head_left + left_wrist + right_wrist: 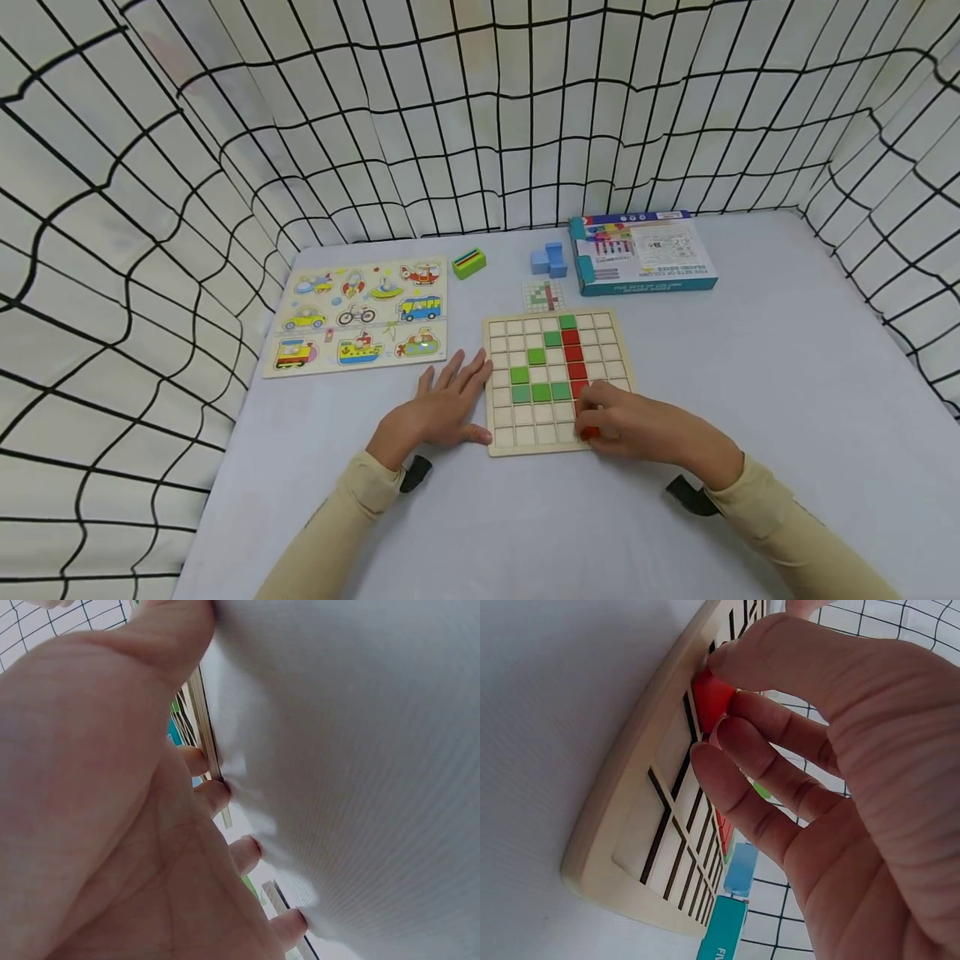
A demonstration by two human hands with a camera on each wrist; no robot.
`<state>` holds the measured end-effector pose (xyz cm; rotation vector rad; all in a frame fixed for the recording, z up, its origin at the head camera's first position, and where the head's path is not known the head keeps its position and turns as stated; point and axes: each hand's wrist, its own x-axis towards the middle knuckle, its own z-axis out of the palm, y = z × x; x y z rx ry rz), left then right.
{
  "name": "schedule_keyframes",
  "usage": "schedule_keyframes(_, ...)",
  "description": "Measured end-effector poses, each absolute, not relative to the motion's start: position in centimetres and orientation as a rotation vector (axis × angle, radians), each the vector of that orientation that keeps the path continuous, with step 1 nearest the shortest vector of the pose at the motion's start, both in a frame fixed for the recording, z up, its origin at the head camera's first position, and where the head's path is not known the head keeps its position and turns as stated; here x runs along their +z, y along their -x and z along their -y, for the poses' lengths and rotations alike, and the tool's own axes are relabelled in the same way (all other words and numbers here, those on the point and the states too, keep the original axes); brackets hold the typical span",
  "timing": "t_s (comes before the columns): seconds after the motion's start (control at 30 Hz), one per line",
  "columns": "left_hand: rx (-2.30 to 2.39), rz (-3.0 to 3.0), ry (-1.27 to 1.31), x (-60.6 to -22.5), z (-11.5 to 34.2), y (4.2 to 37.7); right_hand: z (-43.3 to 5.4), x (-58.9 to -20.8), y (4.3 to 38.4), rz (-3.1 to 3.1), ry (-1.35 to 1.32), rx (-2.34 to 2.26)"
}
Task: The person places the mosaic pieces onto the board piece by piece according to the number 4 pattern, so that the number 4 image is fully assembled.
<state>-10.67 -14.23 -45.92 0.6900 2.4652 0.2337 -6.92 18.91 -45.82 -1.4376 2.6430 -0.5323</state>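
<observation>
A wooden grid board [525, 436] lies flat on the white table. Green square tiles [536, 357] form a slanting line and a short row on it, and red square tiles [573, 353] run down a column toward the near edge. At the bottom of that column, my right hand [630, 423] pinches a red square tile [714, 701] between thumb and fingers, at the board's surface. Spread along the board's left edge, my left hand [446, 408] rests on the table, fingertips and thumb touching or close to the frame.
Behind the board lies a small pattern card [543, 297]. Blue blocks [549, 261] and a teal-edged box [645, 254] stand farther back. A picture puzzle board [360, 317] lies at the left, near a green block [469, 263]. Black netting [495, 100] surrounds the table.
</observation>
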Motion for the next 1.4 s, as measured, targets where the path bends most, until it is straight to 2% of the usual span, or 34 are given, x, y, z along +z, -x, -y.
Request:
schedule_keyframes(0.5, 0.234, -2.456, -0.677, -46.1, 14.2, 10.8, -19.3, -45.7, 6.9, -2.663, 1.416, -0.544)
schedule_keyframes(0.83, 0.267, -2.462, -0.690, -46.1, 14.2, 10.7, -23.0, -44.2, 6.3, -2.728, 1.223, -0.585)
schedule_keyframes(1.1, 0.300, -2.463, -0.696, -47.0, 14.6, 10.8, -25.8, -44.4, 5.3, -2.805, 1.247, -0.597)
schedule_keyframes(1.4, 0.281, -2.451, -0.694, -45.8, 14.4, 10.6, -27.6, -44.0, 4.7, -2.851, 1.180, -0.546)
